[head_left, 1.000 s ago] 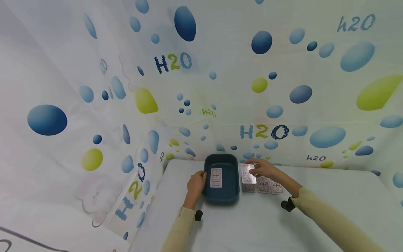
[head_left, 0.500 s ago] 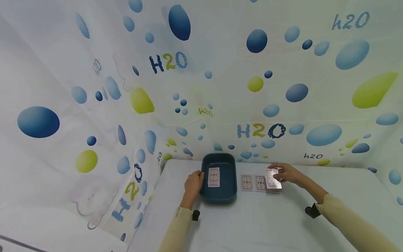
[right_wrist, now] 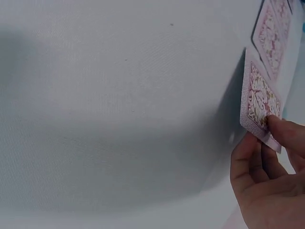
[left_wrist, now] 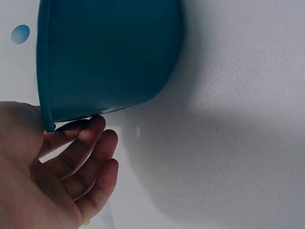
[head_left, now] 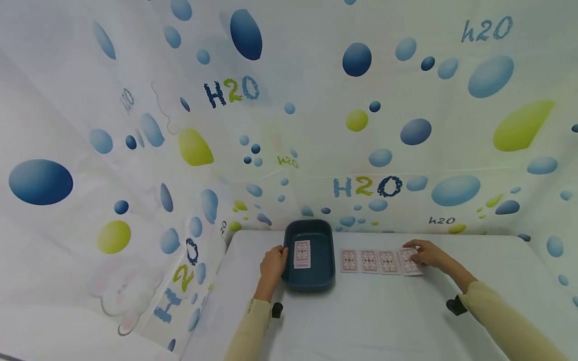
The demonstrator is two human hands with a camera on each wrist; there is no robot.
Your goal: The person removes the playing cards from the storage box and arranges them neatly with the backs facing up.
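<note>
My left hand [head_left: 273, 261] grips the left rim of a dark teal plastic tub [head_left: 311, 287]. In the left wrist view its fingers [left_wrist: 95, 138] curl under the rim against the outer wall, the thumb hidden. Inside the tub lie playing cards [head_left: 302, 253], back up. At the right end of a row, my right hand [head_left: 429, 253] pinches a playing card [right_wrist: 259, 93] with a red and white back, thumb on top and fingers beneath. That card is tilted, its held edge raised off the white table.
Between the tub and the held card lie several playing cards, back up, the nearest to the tub being one card [head_left: 349, 260]. A white cloth covers the table [head_left: 361, 321]. Behind stands a white curtain [head_left: 316, 150] printed with blue and green drops.
My right hand has carried its card rightward past the row and lowered it to the table at the row's right end. The left hand keeps its hold on the tub.
</note>
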